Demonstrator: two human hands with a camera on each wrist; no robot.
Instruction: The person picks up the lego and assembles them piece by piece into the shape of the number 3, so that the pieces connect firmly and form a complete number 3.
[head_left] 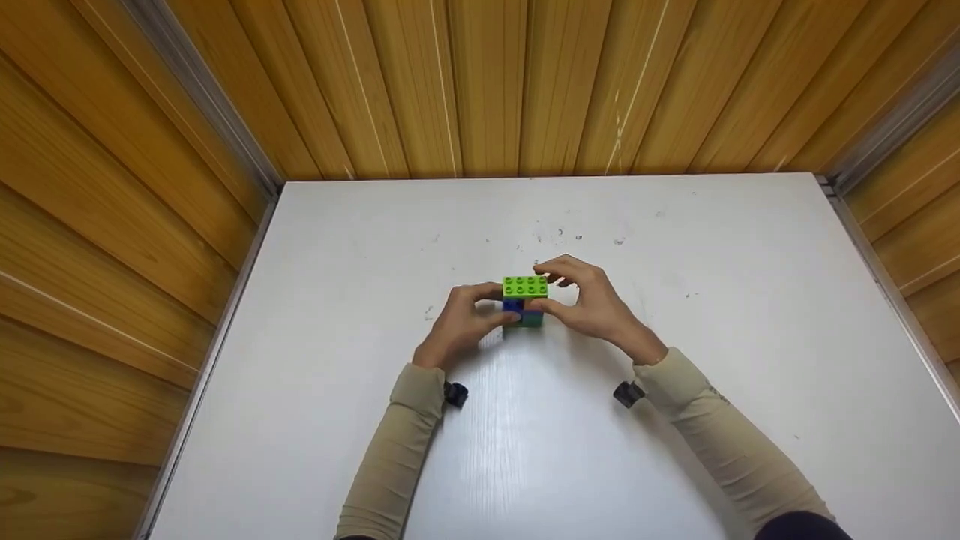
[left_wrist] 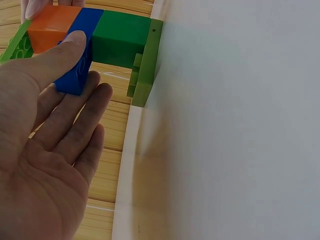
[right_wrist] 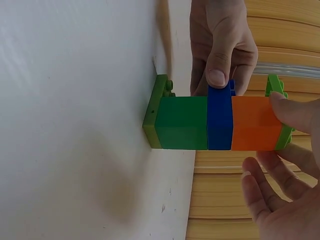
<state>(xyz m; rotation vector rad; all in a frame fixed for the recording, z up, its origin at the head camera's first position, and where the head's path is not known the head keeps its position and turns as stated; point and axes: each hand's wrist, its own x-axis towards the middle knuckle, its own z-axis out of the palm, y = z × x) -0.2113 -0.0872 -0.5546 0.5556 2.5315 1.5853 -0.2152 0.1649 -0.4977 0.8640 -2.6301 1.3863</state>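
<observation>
A small tower of toy building bricks stands on the white table. From the bottom up it has an olive-green plate (right_wrist: 155, 115), a green brick (right_wrist: 181, 122), a blue brick (right_wrist: 219, 125), an orange brick (right_wrist: 254, 122) and a lime studded plate (head_left: 525, 286). My left hand (head_left: 465, 319) pinches the blue brick, which juts out to the left, its thumb on the near face. On the right side, my right hand (head_left: 596, 307) has its thumb on the orange brick, close under the lime plate. Its fingers curve behind the tower, their contact partly hidden.
The white table (head_left: 315, 420) reaches back to a wood-panelled wall (head_left: 487, 90), with another panelled wall on each side. Dark specks mark the tabletop behind the tower. A small black device (head_left: 455, 394) sits at the left wrist and another (head_left: 628, 394) at the right.
</observation>
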